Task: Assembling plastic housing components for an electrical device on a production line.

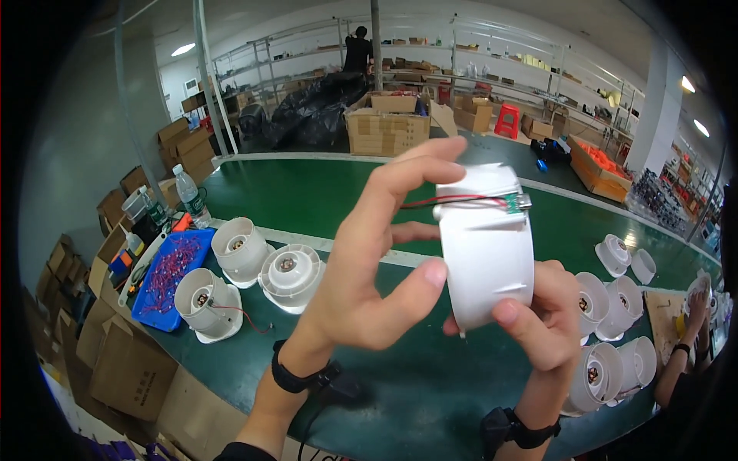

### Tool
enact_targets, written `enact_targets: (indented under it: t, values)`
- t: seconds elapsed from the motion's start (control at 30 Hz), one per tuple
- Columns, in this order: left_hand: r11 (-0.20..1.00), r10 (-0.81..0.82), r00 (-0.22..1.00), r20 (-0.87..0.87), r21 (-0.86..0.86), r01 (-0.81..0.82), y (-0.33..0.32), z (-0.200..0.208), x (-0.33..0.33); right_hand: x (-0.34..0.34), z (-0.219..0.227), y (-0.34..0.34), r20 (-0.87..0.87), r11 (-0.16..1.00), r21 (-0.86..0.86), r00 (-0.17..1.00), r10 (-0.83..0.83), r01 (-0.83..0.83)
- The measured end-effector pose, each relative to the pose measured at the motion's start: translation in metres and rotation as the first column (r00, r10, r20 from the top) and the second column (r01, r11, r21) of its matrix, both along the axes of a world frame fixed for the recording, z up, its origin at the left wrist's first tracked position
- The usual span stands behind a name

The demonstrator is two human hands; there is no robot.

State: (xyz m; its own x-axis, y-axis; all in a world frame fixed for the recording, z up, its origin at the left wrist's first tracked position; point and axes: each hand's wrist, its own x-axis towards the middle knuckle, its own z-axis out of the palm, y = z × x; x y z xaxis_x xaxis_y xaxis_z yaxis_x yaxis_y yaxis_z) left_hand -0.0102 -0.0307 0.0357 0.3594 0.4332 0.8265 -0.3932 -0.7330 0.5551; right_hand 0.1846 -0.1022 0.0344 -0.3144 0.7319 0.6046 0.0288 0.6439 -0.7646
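Observation:
A white round plastic housing (489, 261) is held up on edge above the bench. My right hand (547, 319) grips its lower right, with the thumb on the outer wall. The fingers and thumb of my left hand (365, 261) curve round its left side; the thumb tip meets the rim and the upper fingers reach its top. Set at the housing's upper side is a small green circuit board (512, 203) with a metal connector. A red and a black wire (461, 200) run from the board toward my left fingers. The housing's inside is hidden.
On the green bench (269, 196), several white fan housings (236, 246) stand at left, others at right (596, 376). A blue tray (173, 280) holds many small wired parts, near a water bottle (191, 196). Another person's hand (696, 307) is at far right. Cardboard boxes (388, 127) stand behind.

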Motion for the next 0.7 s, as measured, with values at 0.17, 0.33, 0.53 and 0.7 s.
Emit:
enact_targets:
  t: [0.17,0.33,0.53,0.7]
  values:
    - [0.947,0.321,0.947,-0.024,0.035,-0.32,0.006,-0.001,0.005,-0.009,-0.007,0.01,-0.097,0.978,-0.062,0.974,-0.203,0.198]
    - [0.82,0.562,0.826,0.036,0.103,-0.562,0.013,0.001,-0.001,0.004,-0.016,0.022,0.082,0.932,0.117,0.932,-0.354,0.344]
    - [0.83,0.555,0.829,0.074,0.028,-0.558,0.009,0.01,-0.01,0.015,-0.02,0.027,0.354,0.831,0.236,0.751,-0.557,0.504]
    - [0.628,0.777,0.627,-0.048,0.103,-0.771,0.013,0.017,-0.037,0.018,-0.029,0.039,0.357,0.756,0.331,0.667,-0.654,0.565]
